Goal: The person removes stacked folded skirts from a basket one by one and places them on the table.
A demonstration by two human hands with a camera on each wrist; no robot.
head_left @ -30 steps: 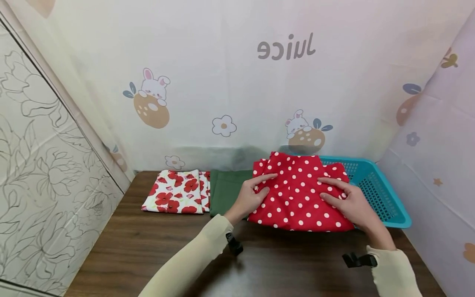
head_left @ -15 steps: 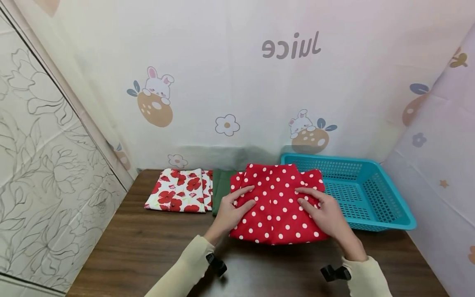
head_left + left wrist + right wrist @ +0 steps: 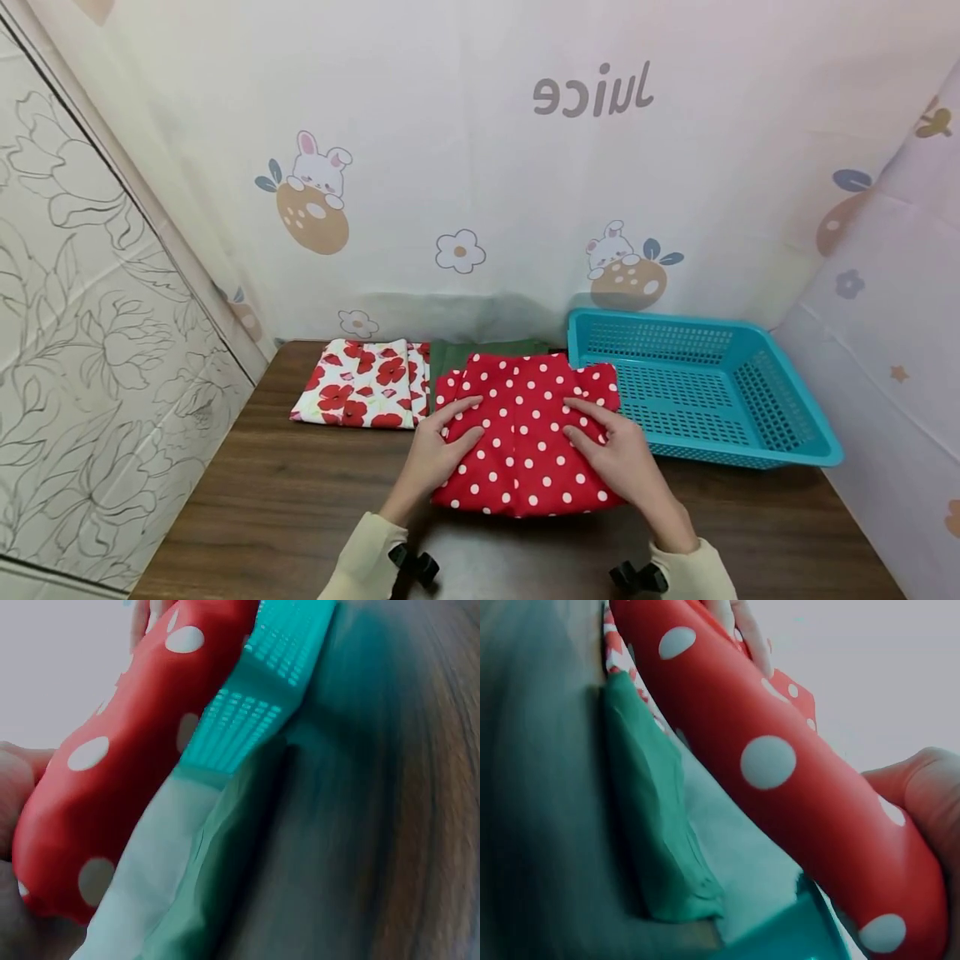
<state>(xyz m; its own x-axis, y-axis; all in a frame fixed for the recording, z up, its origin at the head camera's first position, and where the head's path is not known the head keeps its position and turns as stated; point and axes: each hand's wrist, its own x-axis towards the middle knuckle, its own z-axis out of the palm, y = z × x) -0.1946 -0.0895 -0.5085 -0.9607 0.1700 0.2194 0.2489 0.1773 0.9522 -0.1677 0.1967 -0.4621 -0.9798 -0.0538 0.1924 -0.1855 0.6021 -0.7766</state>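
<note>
A folded red cloth with white polka dots (image 3: 517, 446) is held up above the table, its near edge bowing downward. My left hand (image 3: 431, 454) grips its left side, and my right hand (image 3: 618, 454) grips its right side. Thumbs and index fingers lie on the top face; the remaining fingers are mostly hidden by the cloth. In the left wrist view the red cloth (image 3: 112, 780) shows as a thick rounded fold, apart from the table. Behind it lies a folded green cloth (image 3: 450, 357), partly covered in the head view. A folded white cloth with red flowers (image 3: 360, 383) lies to its left.
A turquoise perforated plastic basket (image 3: 720, 452) stands at the back right of the brown wood-grain table (image 3: 285, 500). A printed curtain (image 3: 465, 150) hangs along the back, with a flower-patterned panel (image 3: 82, 350) on the left.
Both hands have carried the red polka-dot cloth left and toward the person, away from over the basket. More of the basket's inside now shows. The flowered cloth stays put.
</note>
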